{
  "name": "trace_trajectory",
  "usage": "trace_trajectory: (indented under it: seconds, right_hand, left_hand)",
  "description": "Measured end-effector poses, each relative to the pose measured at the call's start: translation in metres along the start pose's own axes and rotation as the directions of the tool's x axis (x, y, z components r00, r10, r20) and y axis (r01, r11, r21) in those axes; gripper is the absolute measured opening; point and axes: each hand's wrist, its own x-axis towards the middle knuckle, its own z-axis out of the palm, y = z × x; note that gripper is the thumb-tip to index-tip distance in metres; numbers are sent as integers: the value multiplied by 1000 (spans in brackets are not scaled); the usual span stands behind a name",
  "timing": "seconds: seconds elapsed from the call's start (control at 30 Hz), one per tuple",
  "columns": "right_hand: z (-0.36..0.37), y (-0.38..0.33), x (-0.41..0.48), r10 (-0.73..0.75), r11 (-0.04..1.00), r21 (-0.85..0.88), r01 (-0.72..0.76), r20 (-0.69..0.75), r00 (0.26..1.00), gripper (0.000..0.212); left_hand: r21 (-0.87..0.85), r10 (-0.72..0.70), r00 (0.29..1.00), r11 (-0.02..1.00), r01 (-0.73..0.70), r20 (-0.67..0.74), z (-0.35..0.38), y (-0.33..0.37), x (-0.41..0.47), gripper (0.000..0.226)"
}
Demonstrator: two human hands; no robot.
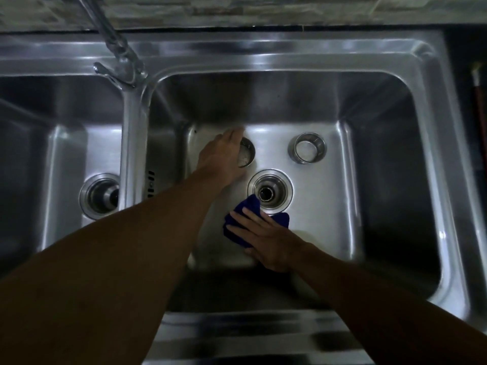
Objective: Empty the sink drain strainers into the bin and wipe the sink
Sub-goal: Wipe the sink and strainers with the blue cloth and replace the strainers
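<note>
Head view: left hand [224,156] half-hides one strainer [246,155]; grip unclear.

No readable txt, labels, nos. anywhere in view.

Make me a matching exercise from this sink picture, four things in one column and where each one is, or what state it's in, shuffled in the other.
Things
1. blue folded cloth
2. round steel strainer basket by the left hand
3. round steel strainer basket standing alone
4. open drain hole of the right basin

Places or states
A. far right of the basin floor, untouched
B. pressed flat under the right hand
C. partly covered by the left hand
D. mid-floor, no strainer in it, cloth corner at its rim

Pairs: 1-B, 2-C, 3-A, 4-D
</note>
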Motion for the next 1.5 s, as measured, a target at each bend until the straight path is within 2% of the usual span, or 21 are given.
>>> trace_trajectory:
  seconds: [0.1, 0.2, 0.27, 0.33, 0.37, 0.47, 0.57, 0.63, 0.73, 0.87, 1.0, 1.17, 1.33, 1.43, 1.5]
  right_hand:
    - [0, -3, 1, 12, 1000, -26, -12, -26, 1000, 71]
    - [-6, -14, 11, 60, 998, -16, -60, -52, 997, 75]
    - [-14, -23, 21, 69, 998, -8, -69, -42, 997, 80]
    - [-25, -32, 27, -18, 999, 51, 17, 24, 1000, 80]
    - [-31, -37, 27, -42, 986, 166, 32, 60, 997, 74]
    - [-52, -52, 18, 47, 919, 394, -31, -31, 998, 63]
    - [-68, -67, 1, 178, 852, 523, -14, -264, 948, 63]
    - [-86, -76, -9, 263, 804, 594, -21, -324, 909, 59]
    - [-115, -90, -30, 368, 661, 747, -70, -242, 898, 54]
    - [-140, -99, -59, 465, 473, 878, -70, -181, 867, 47]
    - [-151, -99, -87, 433, 511, 859, -31, -226, 873, 41]
    - [-159, -95, -127, 428, 493, 869, -46, -196, 883, 24]
    - [-173, -86, -163, 414, 698, 703, -134, -244, 877, 19]
    - [-182, -78, -187, 441, 759, 622, -193, -272, 855, 18]
    - [-188, -72, -203, 404, 814, 548, -193, -293, 866, 19]
  left_hand:
    - [70, 7, 999, 998, -4, -43, -16, -8, -12, 100]
    - [205, 74, 990, 978, -48, -122, -40, -20, -37, 75]
    - [257, 84, 990, 965, -53, -111, -54, -23, -61, 59]
    - [252, 54, 998, 967, -48, -19, -61, -22, -86, 43]
    - [255, 41, 998, 966, -53, 49, -62, -21, -99, 40]
    - [268, -14, 969, 962, -54, 246, -56, -22, -135, 49]
    - [178, -29, 939, 983, -34, 342, -46, -22, -167, 61]
    - [57, 16, 938, 998, -38, 345, -44, -16, -183, 62]
    - [-158, 82, 964, 987, -42, 252, -48, -4, -200, 52]
    - [-269, 150, 978, 957, -107, 144, -63, 6, -212, 58]
    - [-261, 242, 962, 944, -203, 125, -72, 15, -215, 47]
    - [-337, 356, 926, 893, -297, 126, -80, 37, -218, 35]
    - [-309, 419, 899, 878, -365, 129, -93, 73, -213, 28]
    - [-304, 463, 881, 856, -417, 94, -99, 103, -210, 14]
    - [-261, 481, 873, 855, -447, 82, -101, 120, -208, 12]
